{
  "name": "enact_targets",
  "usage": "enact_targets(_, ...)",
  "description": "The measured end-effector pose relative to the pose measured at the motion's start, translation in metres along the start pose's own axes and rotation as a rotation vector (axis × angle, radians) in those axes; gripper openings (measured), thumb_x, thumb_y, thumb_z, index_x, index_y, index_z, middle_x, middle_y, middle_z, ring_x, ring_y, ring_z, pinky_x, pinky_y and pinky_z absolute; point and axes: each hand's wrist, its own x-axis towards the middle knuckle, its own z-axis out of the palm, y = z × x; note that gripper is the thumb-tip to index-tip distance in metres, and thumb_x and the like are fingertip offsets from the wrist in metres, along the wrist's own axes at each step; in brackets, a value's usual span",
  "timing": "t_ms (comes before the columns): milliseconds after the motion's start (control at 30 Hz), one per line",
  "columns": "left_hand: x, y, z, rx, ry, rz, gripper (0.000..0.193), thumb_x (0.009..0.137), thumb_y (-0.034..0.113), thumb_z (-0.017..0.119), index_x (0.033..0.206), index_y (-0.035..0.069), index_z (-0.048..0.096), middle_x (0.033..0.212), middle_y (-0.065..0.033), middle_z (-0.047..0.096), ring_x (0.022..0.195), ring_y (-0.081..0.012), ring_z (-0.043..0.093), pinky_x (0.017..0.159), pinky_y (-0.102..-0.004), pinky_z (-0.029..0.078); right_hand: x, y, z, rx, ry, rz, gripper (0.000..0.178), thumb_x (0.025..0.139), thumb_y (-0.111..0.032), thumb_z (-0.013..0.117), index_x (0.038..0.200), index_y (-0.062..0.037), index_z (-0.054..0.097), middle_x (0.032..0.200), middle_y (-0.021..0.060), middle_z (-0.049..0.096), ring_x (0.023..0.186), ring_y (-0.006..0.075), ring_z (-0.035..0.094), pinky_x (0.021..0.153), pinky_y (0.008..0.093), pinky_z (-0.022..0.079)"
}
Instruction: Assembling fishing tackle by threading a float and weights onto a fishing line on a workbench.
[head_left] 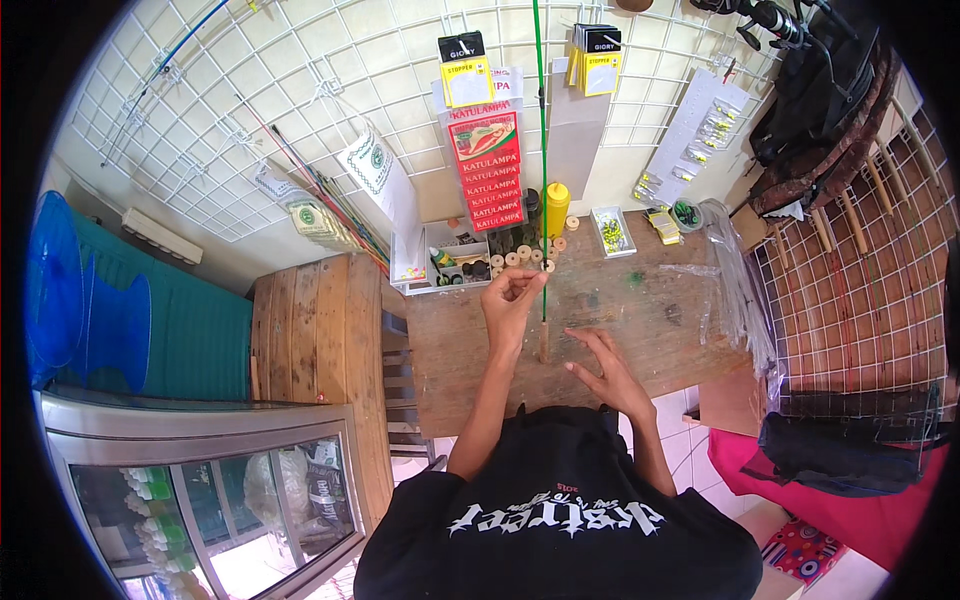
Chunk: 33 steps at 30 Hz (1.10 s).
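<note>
A thin green fishing rod (544, 180) runs up from the workbench, its tan grip (544, 345) at the lower end. My left hand (510, 300) is closed in a pinch beside the shaft, at a small pale cork ring (548, 266) that appears to be around the rod. Whether the fingertips also press on the shaft I cannot tell. To the right of the grip, my right hand (608, 372) is apart from the rod, fingers spread and holding nothing. Several loose cork rings (512, 258) stand on the bench just beyond the left hand.
On the wooden workbench (640, 300) are a yellow bottle (557, 210), a white box of small yellow-green pieces (612, 232), a divided tray (455, 270) and clear plastic sleeves (735, 290). Packets hang from the wall grid (360, 40). A glass cabinet (210, 490) stands left.
</note>
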Motion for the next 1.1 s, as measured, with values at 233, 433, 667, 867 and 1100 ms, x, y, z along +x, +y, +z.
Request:
enact_targets(233,0.006,0.011,0.006,0.109,0.035,0.100,0.020,0.080,0.009,0.076,0.095,0.002,0.066,0.080,0.0005,0.065,0.068,-0.0040,0.054,0.062,-0.0187,0.041,0.016,-0.008,-0.009,0.008,0.046,-0.093,0.049,0.084,-0.010,0.067,0.130,-0.0092,0.051,0.121,0.0131,0.050,0.106,0.0258,0.051,0.097,0.0364,0.041)
enact_targets(433,0.014,0.014,0.004,0.239,-0.013,0.161,0.025,0.080,0.012,0.076,0.103,0.003,0.070,0.078,0.0022,0.063,0.066,-0.0027,0.050,0.058,-0.0179,0.038,0.018,-0.005,-0.007,0.008,0.041,-0.109,0.049,0.084,-0.010,0.068,0.130,-0.0099,0.051,0.120,0.0122,0.050,0.104,0.0248,0.052,0.096,0.0364,0.042)
enact_targets(667,0.022,0.017,0.000,0.176,-0.164,0.074,0.025,0.082,0.013,0.074,0.104,0.001,0.070,0.077,0.0041,0.062,0.066,-0.0012,0.048,0.058,-0.0171,0.037,0.020,-0.013,-0.013,0.088,-0.026,-0.052,0.049,0.085,-0.012,0.067,0.131,-0.0108,0.050,0.121,0.0114,0.049,0.105,0.0233,0.052,0.093,0.0360,0.044)
enact_targets(867,0.030,0.019,-0.005,0.099,-0.278,0.055,0.018,0.084,0.011,0.072,0.098,0.001,0.069,0.078,0.0053,0.061,0.065,0.0000,0.045,0.058,-0.0171,0.035,0.038,-0.015,-0.017,0.126,0.029,-0.143,0.047,0.088,-0.009,0.064,0.132,-0.0090,0.048,0.123,0.0096,0.050,0.107,0.0215,0.053,0.092,0.0344,0.045)
enact_targets(1100,0.033,0.013,-0.006,0.093,-0.320,0.137,0.013,0.085,0.011,0.070,0.092,0.004,0.063,0.080,0.0045,0.061,0.065,-0.0007,0.047,0.056,-0.0173,0.036,0.088,-0.024,-0.007,0.529,0.156,-0.171,0.045,0.090,-0.009,0.061,0.132,-0.0061,0.044,0.125,0.0082,0.051,0.104,0.0180,0.056,0.090,0.0312,0.047)
